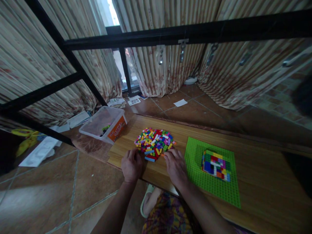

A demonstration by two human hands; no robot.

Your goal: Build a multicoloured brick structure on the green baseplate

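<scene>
A heap of small coloured bricks (155, 142) lies on a low wooden table (255, 182). My left hand (131, 165) rests on the table at the heap's near left edge, fingers curled, nothing visibly in it. My right hand (175, 166) lies at the heap's near right edge, its fingertips touching the bricks there. Whether it pinches a brick I cannot tell. To the right lies a green baseplate (195, 162) with a multicoloured square build (215, 165) on it.
A clear plastic box (103, 124) with an orange label stands off the table's far left corner. Black metal frame bars (185, 32) cross overhead. Papers (180, 103) lie on the tiled floor by the curtains. My knees and a slipper (146, 198) are under the table edge.
</scene>
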